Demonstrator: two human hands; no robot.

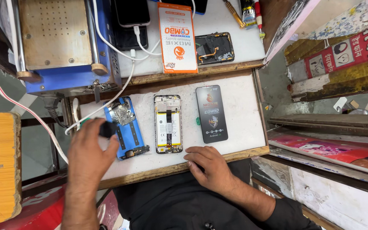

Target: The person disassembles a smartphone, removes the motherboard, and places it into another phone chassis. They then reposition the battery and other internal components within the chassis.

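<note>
We take the opened phone (168,124), lying face down with its battery showing, as our landmark on the white work board (243,106). Just left of it lies the blue back cover (126,127); our left hand (88,155) pinches a small black part (107,129) over that cover's left edge. Just right of the phone lies a new black screen (211,113). Below the phone, our right hand (209,166) rests flat, fingers loosely curled, gripping nothing.

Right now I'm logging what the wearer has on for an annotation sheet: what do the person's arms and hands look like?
Both hands, left hand and right hand, are bare: no gloves, rings or watch visible. The left forearm is uncovered. The right arm shows a black sleeve pushed up near the elbow.
</note>
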